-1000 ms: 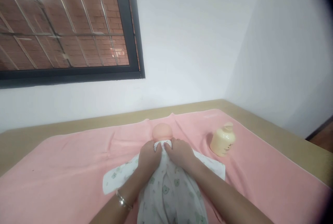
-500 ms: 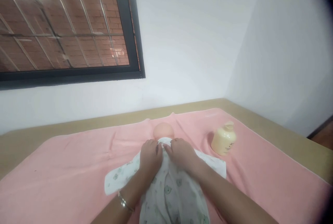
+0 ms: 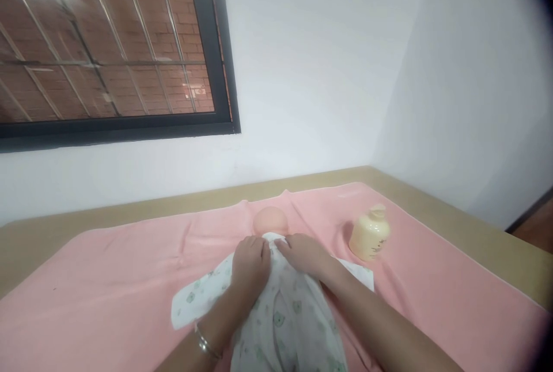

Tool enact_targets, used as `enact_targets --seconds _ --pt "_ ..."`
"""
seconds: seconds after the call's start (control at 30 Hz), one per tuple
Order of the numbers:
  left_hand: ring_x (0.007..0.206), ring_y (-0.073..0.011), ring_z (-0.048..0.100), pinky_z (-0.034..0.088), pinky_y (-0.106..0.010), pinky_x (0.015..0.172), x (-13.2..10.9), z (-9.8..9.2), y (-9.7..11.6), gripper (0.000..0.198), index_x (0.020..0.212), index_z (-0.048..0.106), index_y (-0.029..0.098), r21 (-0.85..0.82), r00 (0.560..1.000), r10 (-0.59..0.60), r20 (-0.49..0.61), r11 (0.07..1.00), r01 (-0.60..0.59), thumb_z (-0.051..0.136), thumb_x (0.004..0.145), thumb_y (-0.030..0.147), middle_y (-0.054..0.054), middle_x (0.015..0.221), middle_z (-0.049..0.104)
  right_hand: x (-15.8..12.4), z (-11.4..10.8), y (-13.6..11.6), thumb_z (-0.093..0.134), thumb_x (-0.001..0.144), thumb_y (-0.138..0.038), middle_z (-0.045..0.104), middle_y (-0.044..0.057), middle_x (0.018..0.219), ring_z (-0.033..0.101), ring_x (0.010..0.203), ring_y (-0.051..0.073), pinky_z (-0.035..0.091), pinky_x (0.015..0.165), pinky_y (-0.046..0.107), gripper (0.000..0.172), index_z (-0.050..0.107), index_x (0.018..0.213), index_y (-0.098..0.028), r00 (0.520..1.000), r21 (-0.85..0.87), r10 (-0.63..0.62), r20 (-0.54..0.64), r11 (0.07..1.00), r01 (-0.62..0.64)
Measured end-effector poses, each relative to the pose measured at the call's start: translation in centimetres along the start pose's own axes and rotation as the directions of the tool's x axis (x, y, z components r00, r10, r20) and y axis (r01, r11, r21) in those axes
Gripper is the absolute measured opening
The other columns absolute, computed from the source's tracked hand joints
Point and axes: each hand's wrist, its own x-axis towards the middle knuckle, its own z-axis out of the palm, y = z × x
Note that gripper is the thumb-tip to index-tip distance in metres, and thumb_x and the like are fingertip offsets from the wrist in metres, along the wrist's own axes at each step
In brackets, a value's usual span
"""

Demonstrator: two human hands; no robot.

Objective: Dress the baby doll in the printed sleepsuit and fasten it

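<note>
A baby doll (image 3: 270, 223) lies on its back at the middle of a pink towel (image 3: 108, 280), its bald head pointing toward the far wall and its body covered by a white garment (image 3: 285, 320) printed with small green bears. Both of the person's hands rest side by side on the garment's neckline just below the doll's head: the left hand (image 3: 250, 262) lies curled over the cloth with its fingers bent down onto it, and the right hand (image 3: 305, 254) presses beside it, fingertips nearly meeting those of the left; whether either hand actually pinches the fabric cannot be told. A thin metal bangle (image 3: 204, 342) circles the left wrist. Compared with half a second ago, the hands sit in nearly the same place at the collar, the right hand lying a little flatter, and the view has shifted slightly so that the doll and hands appear a touch lower. To the right of the doll, apart from it, a cream-yellow bottle (image 3: 370, 234) stands on the towel. The towel covers a tan table (image 3: 453, 216) set in the corner of two white walls, with a dark-framed window (image 3: 112, 44) showing brick at upper left.
</note>
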Motion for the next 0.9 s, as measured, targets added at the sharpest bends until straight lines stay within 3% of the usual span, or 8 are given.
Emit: enact_targets --seconds 0.07,0.2,0.4,0.63,0.8,0.9 --pt "0.076 -0.019 0.053 0.035 -0.03 0.072 0.1 -0.1 0.0 0.033 0.071 0.057 0.017 -0.027 0.999 -0.047 0.018 0.998 0.048 0.03 0.089 0.025 -0.007 0.075 0.061 -0.5 -0.3 -0.4 0.018 0.094 -0.048 0.066 0.011 0.086 0.06 0.077 0.021 0.039 0.066 0.028 0.057 0.065 0.089 -0.016 1.0 -0.018 -0.009 -0.029 1.0 0.008" --pt "0.074 -0.0183 0.056 0.036 -0.028 0.067 0.3 -0.1 -0.3 0.031 0.075 0.059 0.017 -0.081 0.968 -0.2 0.153 0.973 0.214 0.034 0.088 0.03 -0.007 0.079 0.064 -1.6 -0.7 -1.7 0.024 0.092 -0.048 0.065 0.011 0.088 0.059 0.08 0.022 0.038 0.066 0.029 0.051 0.064 0.09 -0.016 0.99 -0.073 -0.062 -0.123 0.996 0.054" --pt "0.076 -0.0187 0.053 0.037 -0.03 0.072 0.0 0.3 -0.2 0.034 0.07 0.056 0.018 -0.057 1.0 0.015 -0.023 0.998 -0.017 0.03 0.09 0.026 -0.007 0.073 0.06 -0.4 -0.9 -0.1 0.005 0.091 -0.058 0.068 0.013 0.086 0.062 0.076 0.022 0.04 0.066 0.03 0.075 0.067 0.088 -0.016 0.999 0.009 0.027 0.045 1.0 -0.027" --pt "0.069 -0.0183 0.054 0.038 -0.03 0.065 0.2 0.6 -0.6 0.029 0.071 0.056 0.018 -0.069 0.987 -0.145 0.075 0.986 0.15 0.035 0.088 0.028 -0.006 0.071 0.06 -1.1 -0.5 -1.1 0.012 0.092 -0.057 0.066 0.015 0.085 0.06 0.083 0.026 0.039 0.071 0.033 0.068 0.066 0.087 -0.015 0.995 -0.128 -0.045 -0.089 0.991 0.034" --pt "0.08 -0.0196 0.054 0.037 -0.03 0.074 0.2 0.3 0.0 0.034 0.072 0.057 0.017 -0.011 1.0 0.002 -0.019 1.0 -0.002 0.03 0.09 0.028 -0.008 0.074 0.06 -0.2 -0.9 0.1 0.009 0.092 -0.057 0.068 0.012 0.088 0.062 0.08 0.022 0.04 0.069 0.029 0.071 0.067 0.091 -0.016 0.998 -0.038 -0.011 0.066 0.999 0.013" --pt "0.079 -0.0199 0.054 0.036 -0.03 0.072 0.2 0.1 0.1 0.033 0.075 0.059 0.017 -0.004 0.996 -0.077 0.037 0.997 0.077 0.032 0.089 0.03 -0.008 0.077 0.061 -0.3 -1.1 0.1 0.006 0.092 -0.056 0.067 0.012 0.09 0.061 0.082 0.021 0.04 0.07 0.029 0.073 0.067 0.091 -0.016 0.999 -0.026 -0.004 0.054 1.0 0.006"
